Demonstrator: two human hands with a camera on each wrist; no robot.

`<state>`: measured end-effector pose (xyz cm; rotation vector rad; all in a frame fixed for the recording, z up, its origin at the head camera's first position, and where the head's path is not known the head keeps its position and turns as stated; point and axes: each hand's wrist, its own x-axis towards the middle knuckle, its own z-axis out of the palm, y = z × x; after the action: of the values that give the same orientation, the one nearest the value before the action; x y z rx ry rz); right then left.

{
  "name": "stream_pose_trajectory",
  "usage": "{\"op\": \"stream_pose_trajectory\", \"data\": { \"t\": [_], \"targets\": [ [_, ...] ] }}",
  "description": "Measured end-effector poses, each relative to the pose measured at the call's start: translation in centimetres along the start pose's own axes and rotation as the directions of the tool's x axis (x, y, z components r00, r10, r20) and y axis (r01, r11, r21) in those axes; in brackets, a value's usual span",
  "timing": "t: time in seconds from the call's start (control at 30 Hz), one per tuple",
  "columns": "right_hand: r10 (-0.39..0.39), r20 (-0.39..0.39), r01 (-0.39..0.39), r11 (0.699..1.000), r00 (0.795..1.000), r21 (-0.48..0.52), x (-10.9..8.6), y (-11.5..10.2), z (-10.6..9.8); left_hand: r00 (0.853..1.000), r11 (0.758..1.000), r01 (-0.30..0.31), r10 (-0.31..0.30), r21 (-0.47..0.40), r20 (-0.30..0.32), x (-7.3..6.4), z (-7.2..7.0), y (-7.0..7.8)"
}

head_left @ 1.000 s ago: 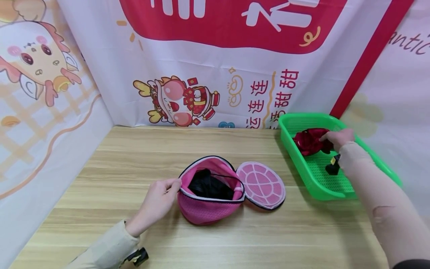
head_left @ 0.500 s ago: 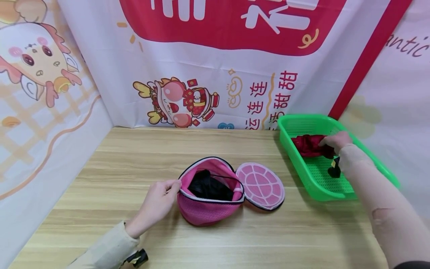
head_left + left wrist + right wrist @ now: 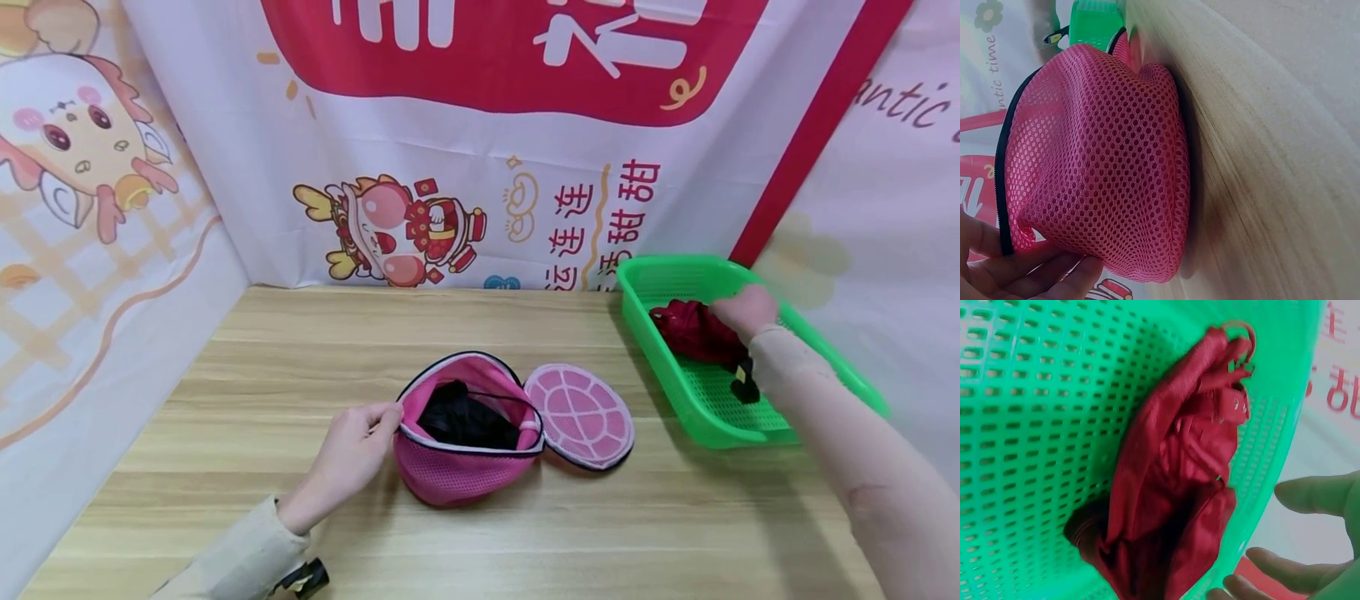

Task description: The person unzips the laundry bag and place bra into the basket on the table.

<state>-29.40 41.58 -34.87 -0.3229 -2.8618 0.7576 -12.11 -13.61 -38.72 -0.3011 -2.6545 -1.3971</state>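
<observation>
A pink mesh laundry bag (image 3: 465, 479) stands on the table with its mouth unzipped and its round lid (image 3: 581, 415) folded out to the right. My left hand (image 3: 348, 454) pinches the bag's rim on the left side; the left wrist view has its fingers (image 3: 1054, 275) at the zipper edge. Inside lies a bunched black cloth item (image 3: 468, 417) with a thin strap. My right hand (image 3: 750, 312) is over the green basket, beside a crumpled red satiny garment with thin straps (image 3: 1172, 469). In the right wrist view its fingers (image 3: 1316, 494) are spread, apart from the garment.
The green perforated plastic basket (image 3: 675, 387) sits at the table's right, against the hanging printed cloth (image 3: 480, 133) that lines the back and sides. Wooden tabletop (image 3: 300, 333) surrounds the bag.
The red garment, held in my right hand before, now lies let go in the basket, bunched a little nearer to me. My left hand and the bag stay put.
</observation>
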Motion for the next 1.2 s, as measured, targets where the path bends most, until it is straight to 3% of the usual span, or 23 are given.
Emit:
{"op": "stream_pose_trajectory", "data": {
  "t": [0.1,0.33,0.63,0.87,1.2],
  "targets": [
    [-0.031,-0.033,0.031,0.999,0.999,-0.012,-0.5,-0.7,0.2,1.0,1.0,0.01,-0.01,0.002,0.004,-0.1,0.0,0.0],
    [-0.091,-0.028,0.093,0.995,0.995,0.038,-0.8,-0.8,-0.1,1.0,1.0,0.007,-0.007,0.009,0.004,0.0,0.1,0.1],
    [-0.087,0.043,0.08,0.987,0.995,0.137,-1.5,-1.6,-0.8,1.0,1.0,0.011,-0.011,0.022,0.013,0.2,0.1,0.2],
    [-0.162,0.02,0.155,0.969,0.987,0.194,-2.8,-3.4,-1.2,1.0,0.999,0.022,-0.023,0.044,0.011,0.1,0.1,0.4],
    [-0.193,-0.043,0.196,0.934,0.98,0.299,-4.9,-6.4,-1.2,0.999,0.998,0.028,-0.029,0.05,0.023,0.2,0.0,0.8]
  ]
}}
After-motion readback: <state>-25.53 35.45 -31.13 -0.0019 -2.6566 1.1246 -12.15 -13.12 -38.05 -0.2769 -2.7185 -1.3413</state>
